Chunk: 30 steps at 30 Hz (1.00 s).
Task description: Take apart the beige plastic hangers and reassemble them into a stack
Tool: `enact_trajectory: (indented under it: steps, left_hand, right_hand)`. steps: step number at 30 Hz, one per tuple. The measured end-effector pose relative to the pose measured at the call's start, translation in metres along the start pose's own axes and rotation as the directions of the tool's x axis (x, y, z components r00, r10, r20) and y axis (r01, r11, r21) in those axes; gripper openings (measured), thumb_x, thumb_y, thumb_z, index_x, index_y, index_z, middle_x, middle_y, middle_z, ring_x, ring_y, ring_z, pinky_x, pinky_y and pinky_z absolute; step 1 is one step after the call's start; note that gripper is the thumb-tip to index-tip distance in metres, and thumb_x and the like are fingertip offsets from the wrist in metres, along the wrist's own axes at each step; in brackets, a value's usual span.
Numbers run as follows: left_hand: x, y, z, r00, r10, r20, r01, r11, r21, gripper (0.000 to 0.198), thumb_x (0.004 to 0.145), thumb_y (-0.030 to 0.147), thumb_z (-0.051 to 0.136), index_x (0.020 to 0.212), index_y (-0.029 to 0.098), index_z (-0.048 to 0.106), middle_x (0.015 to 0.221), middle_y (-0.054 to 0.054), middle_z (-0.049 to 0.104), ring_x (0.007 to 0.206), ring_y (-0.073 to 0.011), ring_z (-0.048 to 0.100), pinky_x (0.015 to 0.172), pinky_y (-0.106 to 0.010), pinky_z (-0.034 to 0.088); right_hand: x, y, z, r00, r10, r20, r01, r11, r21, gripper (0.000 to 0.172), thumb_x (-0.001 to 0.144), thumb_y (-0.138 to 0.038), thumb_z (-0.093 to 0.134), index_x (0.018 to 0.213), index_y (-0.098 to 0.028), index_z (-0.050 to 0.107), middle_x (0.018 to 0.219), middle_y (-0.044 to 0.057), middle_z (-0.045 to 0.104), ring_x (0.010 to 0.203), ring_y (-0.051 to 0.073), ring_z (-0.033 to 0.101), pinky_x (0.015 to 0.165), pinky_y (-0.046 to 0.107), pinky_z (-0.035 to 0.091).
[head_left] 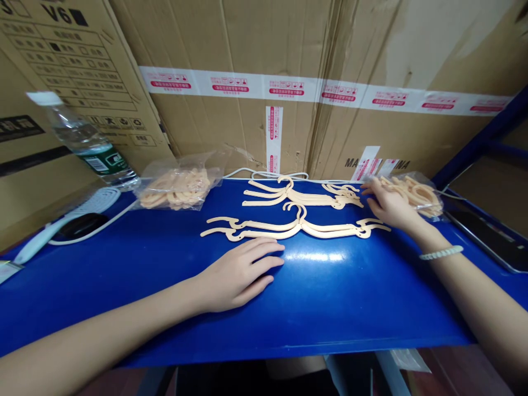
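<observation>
My left hand [243,272] lies palm down on the blue table with its fingers stretched out and apart, holding nothing. Just beyond its fingertips are two assembled cream plastic clothes hangers [268,226], spread out one behind the other. Further back sit more hanger pieces [268,193], some partly folded, beside a small pile of loose arms [340,190]. At the right, my right hand [388,203] reaches to the near left side of a clear bag of hanger parts [416,192]. Its fingers are slightly bent and apart, with nothing visible between them.
Another clear bag of cream parts [177,187] lies at the back left. Left of it stand a water bottle [94,143], a pale hairbrush [70,220] and a black mouse-like object [80,226]. A dark phone [487,239] rests at the right. Cardboard boxes [239,126] wall the back.
</observation>
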<state>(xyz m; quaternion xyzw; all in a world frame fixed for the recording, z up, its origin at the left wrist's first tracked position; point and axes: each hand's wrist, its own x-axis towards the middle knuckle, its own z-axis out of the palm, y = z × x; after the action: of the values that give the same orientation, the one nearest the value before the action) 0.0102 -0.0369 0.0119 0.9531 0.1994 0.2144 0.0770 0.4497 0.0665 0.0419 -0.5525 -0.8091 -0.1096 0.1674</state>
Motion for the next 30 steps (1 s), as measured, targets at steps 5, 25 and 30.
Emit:
enact_trajectory:
  steps: [5,25,30]
  left_hand:
    - [0.0,0.0,0.001,1.0,-0.003,-0.006,0.003,1.0,-0.002,0.031,0.102,0.022,0.047,0.13,0.017,0.059,0.14,-0.015,0.059,0.134,-0.0294,0.052,0.112,-0.049,0.048]
    - [0.001,0.001,-0.001,1.0,-0.023,0.003,0.023,1.0,-0.003,0.031,0.101,0.022,0.047,0.13,0.018,0.06,0.14,-0.016,0.057,0.131,-0.0303,0.053,0.11,-0.048,0.046]
    - [0.001,0.001,-0.002,0.999,-0.026,0.028,0.026,1.0,0.009,0.031,0.102,0.022,0.045,0.129,0.018,0.06,0.141,-0.016,0.057,0.132,-0.0308,0.052,0.113,-0.053,0.041]
  right_hand:
    - [0.0,-0.002,0.003,0.996,-0.073,0.05,0.076,0.996,-0.052,0.044,0.084,-0.014,0.046,0.125,-0.015,0.061,0.114,0.018,0.069,0.11,0.037,0.064,0.092,0.05,0.054]
    - [-0.002,0.0,0.023,0.983,-0.161,0.091,0.16,0.987,0.018,0.06,0.078,-0.002,0.044,0.133,-0.014,0.064,0.134,0.018,0.063,0.125,0.036,0.059,0.108,0.053,0.05]
    - [-0.003,0.003,0.026,0.982,-0.147,0.121,0.144,0.989,0.037,0.065,0.076,-0.003,0.046,0.137,-0.017,0.062,0.138,0.014,0.062,0.129,0.035,0.057,0.11,0.055,0.048]
